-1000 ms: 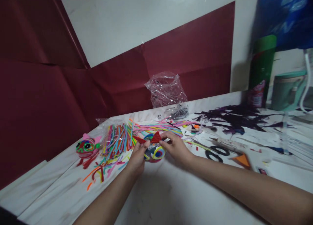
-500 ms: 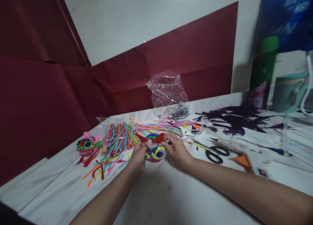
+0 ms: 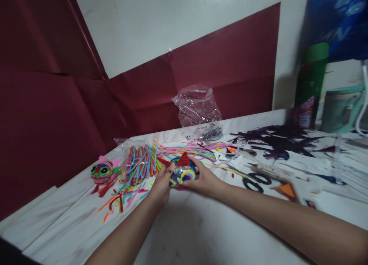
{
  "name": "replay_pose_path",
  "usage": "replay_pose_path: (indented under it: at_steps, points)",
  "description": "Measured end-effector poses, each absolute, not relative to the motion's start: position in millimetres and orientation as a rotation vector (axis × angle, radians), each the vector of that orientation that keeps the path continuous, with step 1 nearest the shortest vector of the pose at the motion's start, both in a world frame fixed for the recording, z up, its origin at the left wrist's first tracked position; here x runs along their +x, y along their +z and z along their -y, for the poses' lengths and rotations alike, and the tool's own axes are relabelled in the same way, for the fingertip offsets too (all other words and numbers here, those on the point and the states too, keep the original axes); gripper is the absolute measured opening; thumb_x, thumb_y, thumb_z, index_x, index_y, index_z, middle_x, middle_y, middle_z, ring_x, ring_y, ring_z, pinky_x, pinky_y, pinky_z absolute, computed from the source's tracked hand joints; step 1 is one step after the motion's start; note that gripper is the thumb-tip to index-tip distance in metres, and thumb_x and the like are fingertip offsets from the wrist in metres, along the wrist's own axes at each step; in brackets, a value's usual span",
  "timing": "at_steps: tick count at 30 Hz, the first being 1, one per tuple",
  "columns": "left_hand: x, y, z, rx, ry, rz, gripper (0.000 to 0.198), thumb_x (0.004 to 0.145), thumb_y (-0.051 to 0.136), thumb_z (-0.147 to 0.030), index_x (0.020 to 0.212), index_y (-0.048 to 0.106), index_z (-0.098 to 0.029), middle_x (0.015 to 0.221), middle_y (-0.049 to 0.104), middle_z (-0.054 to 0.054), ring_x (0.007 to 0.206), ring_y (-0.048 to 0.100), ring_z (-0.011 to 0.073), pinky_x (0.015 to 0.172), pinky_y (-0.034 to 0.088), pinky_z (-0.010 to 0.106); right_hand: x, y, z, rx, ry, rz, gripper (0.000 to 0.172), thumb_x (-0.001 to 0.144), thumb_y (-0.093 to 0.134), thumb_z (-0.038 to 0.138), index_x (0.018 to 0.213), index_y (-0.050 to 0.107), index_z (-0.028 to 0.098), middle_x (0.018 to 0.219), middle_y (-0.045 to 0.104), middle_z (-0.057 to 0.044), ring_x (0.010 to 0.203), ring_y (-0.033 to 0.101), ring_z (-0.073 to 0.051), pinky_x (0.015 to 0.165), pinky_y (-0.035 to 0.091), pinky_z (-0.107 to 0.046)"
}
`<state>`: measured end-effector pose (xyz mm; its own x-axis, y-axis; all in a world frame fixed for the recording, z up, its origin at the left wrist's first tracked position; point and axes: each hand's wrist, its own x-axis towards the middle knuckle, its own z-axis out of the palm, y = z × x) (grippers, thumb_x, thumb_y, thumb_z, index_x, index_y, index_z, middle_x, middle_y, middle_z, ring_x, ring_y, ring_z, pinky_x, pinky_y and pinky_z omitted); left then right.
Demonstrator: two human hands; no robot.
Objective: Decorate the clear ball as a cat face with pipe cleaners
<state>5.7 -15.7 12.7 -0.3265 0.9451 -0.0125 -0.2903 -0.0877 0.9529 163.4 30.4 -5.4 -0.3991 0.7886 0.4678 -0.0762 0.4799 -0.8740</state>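
Observation:
Between my hands, just above the table, is a round, partly see-through pipe-cleaner craft figure (image 3: 186,175). It has coloured rings on its front and a red triangular piece (image 3: 183,160) standing on top. My right hand (image 3: 204,178) grips its right side, thumb in front and fingers behind. At its left side my left hand (image 3: 162,182) is closed, with the fingers at a second red piece (image 3: 163,162); whether that piece is fixed to the figure I cannot tell. A similar pink figure (image 3: 104,172) with large eyes stands to the left.
A bundle of colourful pipe cleaners (image 3: 140,161) lies behind my left hand, with cut scraps (image 3: 116,203) in front. Black-handled scissors (image 3: 253,183), a glue gun (image 3: 301,188) and dark purple strips (image 3: 278,140) are on the right. A clear plastic bag (image 3: 198,106) stands at the back.
My right hand has moved from the right red piece down to the figure's side. That red piece now points upward. My left hand has stayed nearly in place.

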Motion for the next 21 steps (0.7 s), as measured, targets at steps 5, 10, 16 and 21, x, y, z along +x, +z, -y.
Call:
replay_pose_path:
  at_steps: [5,10,16,21]
  points:
    - [9,12,19,0.869,1.581,-1.220,0.046,0.062,0.077,-0.044,0.095,0.061,-0.017,0.090,0.070,0.005,0.079,0.066,0.0182,0.063,0.052,0.025,163,-12,-35,-0.575,1.190,1.721,0.075,0.054,0.080,0.030,0.121,0.050,0.018,0.115,0.063,-0.008,0.104,0.058,-0.026,0.091,0.047,-0.040]
    - [11,16,19,1.064,1.567,-1.361,0.044,0.062,0.072,-0.050,0.084,0.059,-0.014,0.076,0.065,0.005,0.073,0.064,0.0185,0.066,0.050,0.030,165,-15,-41,-0.573,1.233,1.705,0.068,0.058,0.079,0.030,0.119,0.053,0.017,0.110,0.067,-0.007,0.100,0.060,-0.025,0.089,0.048,-0.039]
    - [-5,24,16,1.411,1.841,-1.720,0.034,0.063,0.072,-0.040,0.083,0.055,-0.019,0.080,0.056,0.000,0.075,0.055,0.0151,0.071,0.044,0.027,163,-21,-46,-0.710,1.245,1.716,0.057,0.061,0.073,0.026,0.115,0.057,0.018,0.104,0.069,-0.007,0.095,0.062,-0.025,0.089,0.047,-0.041]
    - [-9,24,15,1.597,1.683,-1.673,0.024,0.065,0.068,-0.036,0.074,0.053,-0.019,0.070,0.053,-0.002,0.066,0.052,0.0125,0.063,0.043,0.024,165,-16,-43,-0.585,1.261,1.683,0.063,0.058,0.078,0.032,0.114,0.053,0.017,0.112,0.065,-0.008,0.102,0.060,-0.025,0.091,0.046,-0.041]
